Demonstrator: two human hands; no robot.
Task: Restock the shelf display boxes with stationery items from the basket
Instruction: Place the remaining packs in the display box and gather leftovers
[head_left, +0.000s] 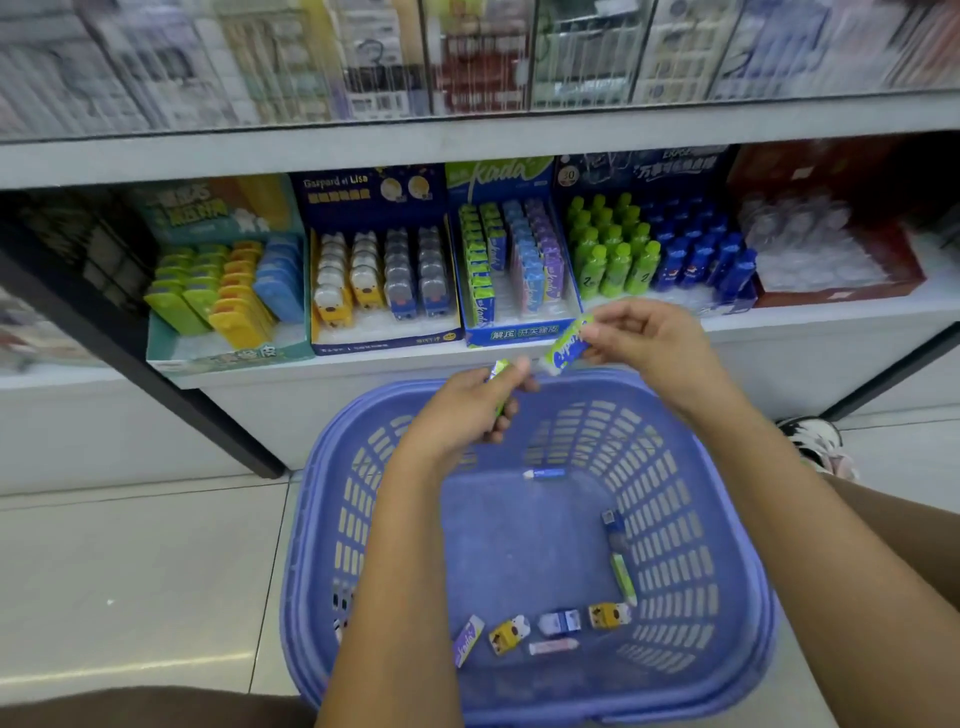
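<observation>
A blue plastic basket (322, 519) sits on the floor below the shelf, with several small erasers scattered on its bottom (558, 621). My right hand (644, 338) pinches a green-and-blue eraser pack (566, 347) above the basket's far rim, just in front of the blue "kada" display box (514, 332). My left hand (467, 410) is closed around another green eraser pack (500, 371), of which only the top end shows. The two hands are close together, their packs apart.
The lower shelf (831, 317) holds a teal box of coloured erasers (223, 291), a navy animal-eraser box (379, 280), a box of green and blue bottles (654, 254) and a red box (831, 244). A shoe (815, 441) stands to the right. A black upright post (140, 353) stands to the left.
</observation>
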